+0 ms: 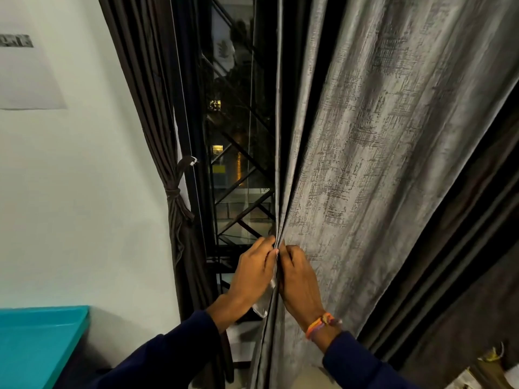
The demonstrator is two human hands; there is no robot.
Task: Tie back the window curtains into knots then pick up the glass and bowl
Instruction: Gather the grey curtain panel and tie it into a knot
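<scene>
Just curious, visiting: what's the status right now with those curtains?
Left hand and right hand both pinch the grey curtain edge. Dark curtain already tied. Glass, bowl not in view.

A flat teal table top [36, 341] with a raised rim is sitting low in the left corner, pushed against the pale wall [84, 192] — its smooth, glossy surface is catching a faint sheen near the rim.
</scene>
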